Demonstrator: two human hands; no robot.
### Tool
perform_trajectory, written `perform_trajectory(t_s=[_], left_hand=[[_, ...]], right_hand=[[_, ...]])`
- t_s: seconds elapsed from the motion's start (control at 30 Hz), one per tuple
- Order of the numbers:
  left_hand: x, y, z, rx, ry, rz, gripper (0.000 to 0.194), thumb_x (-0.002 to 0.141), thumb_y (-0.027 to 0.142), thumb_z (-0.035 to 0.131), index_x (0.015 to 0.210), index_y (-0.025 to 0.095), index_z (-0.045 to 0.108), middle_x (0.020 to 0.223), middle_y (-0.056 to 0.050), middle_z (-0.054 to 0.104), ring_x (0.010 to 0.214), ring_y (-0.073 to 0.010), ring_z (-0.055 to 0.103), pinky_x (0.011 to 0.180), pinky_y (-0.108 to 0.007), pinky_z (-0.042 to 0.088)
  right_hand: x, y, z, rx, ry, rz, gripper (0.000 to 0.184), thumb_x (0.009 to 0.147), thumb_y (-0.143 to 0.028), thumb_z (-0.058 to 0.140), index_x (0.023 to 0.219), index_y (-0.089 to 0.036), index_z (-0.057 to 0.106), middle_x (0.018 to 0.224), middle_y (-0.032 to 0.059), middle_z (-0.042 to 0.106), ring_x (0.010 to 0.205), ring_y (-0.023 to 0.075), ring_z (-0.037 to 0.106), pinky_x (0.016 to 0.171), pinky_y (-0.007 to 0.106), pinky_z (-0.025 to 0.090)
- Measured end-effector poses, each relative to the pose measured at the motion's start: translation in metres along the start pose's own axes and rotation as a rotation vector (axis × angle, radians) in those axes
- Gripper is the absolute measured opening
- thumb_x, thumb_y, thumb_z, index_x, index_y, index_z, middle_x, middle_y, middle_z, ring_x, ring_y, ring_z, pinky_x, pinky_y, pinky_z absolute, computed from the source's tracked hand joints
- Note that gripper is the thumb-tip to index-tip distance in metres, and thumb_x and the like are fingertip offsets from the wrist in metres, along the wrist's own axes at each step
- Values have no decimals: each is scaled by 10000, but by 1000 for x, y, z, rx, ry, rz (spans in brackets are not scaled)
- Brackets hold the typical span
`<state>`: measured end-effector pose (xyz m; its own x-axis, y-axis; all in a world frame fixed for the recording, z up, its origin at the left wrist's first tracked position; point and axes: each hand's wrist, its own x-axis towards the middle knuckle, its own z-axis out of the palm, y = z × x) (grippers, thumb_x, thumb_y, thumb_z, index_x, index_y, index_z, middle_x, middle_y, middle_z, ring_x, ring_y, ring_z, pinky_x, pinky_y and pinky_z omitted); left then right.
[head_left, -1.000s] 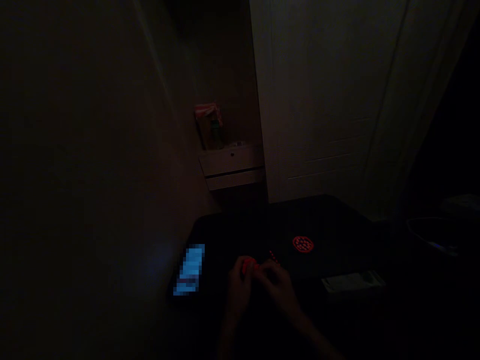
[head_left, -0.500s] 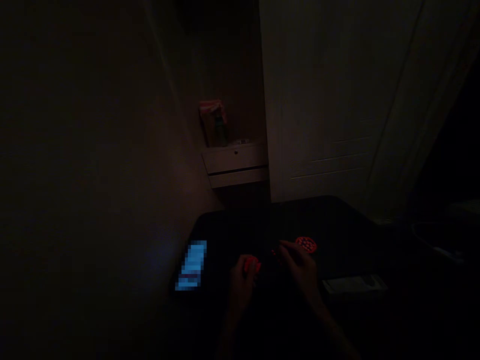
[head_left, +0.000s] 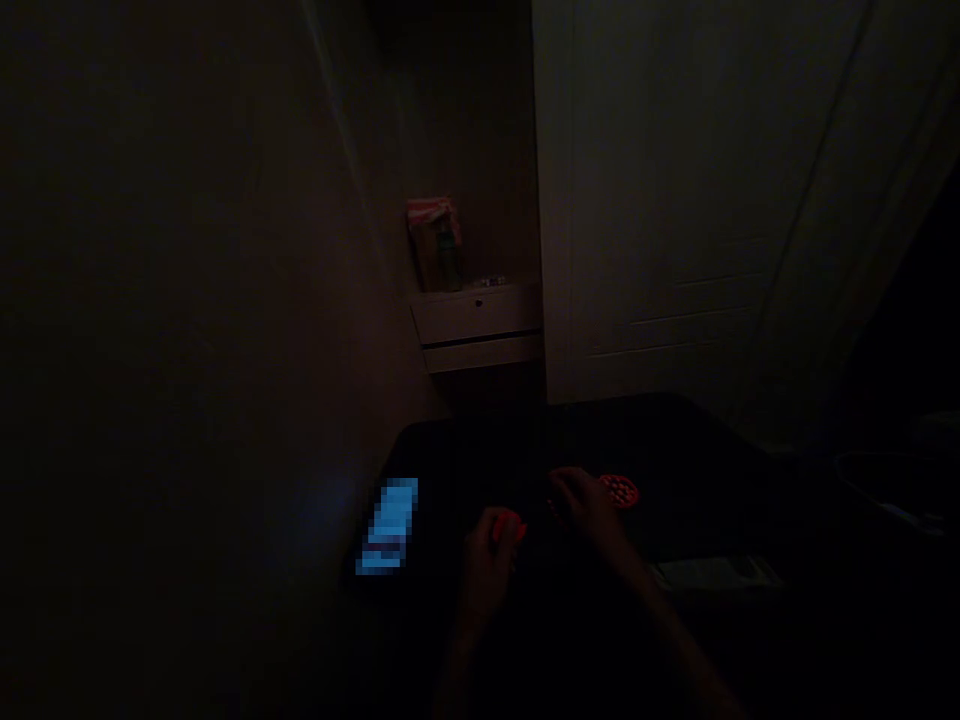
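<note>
The room is very dark. My left hand (head_left: 487, 560) is closed around a small orange-red object (head_left: 505, 524) above a dark table (head_left: 675, 440). My right hand (head_left: 585, 503) hovers farther right, fingers curled, beside a round red piece with dark spots (head_left: 619, 490) that lies on the table. Whether the right hand's fingers hold anything is hidden in the gloom.
A lit phone screen (head_left: 390, 525) glows blue at the table's left edge. A pale flat packet (head_left: 716, 572) lies at the right. Behind stand a small drawer unit (head_left: 480, 328) with a carton (head_left: 433, 243) on top, and a pale door (head_left: 675, 200).
My right hand left the left hand and moved right and away, toward the round red piece. The left hand stayed in place with its orange-red object.
</note>
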<state>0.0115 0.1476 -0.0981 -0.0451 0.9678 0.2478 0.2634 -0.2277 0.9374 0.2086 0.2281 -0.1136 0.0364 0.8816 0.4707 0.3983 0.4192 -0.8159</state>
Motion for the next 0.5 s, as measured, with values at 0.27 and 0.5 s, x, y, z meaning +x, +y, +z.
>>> perform_trajectory(t_s=[0.27,0.5], left_hand=[[-1,2,0,1,10,-14,470,936,617,543,968,168,677,672,6,619,541,-119,543,482,-191,410],[-1,-2,1,5,3,-3,455,950,605,535,973,172,673,702,-2,639,559,-118,555,487,-190,416]], right_hand=[[-7,6,1,-44,-81,-25,185,884,-235,614,980,-210,770,995,81,800,939,261,740,871,411,567],[-7,7,1,-123,-92,-42,218,871,-185,613,980,-220,798,996,84,803,959,275,732,879,415,547]])
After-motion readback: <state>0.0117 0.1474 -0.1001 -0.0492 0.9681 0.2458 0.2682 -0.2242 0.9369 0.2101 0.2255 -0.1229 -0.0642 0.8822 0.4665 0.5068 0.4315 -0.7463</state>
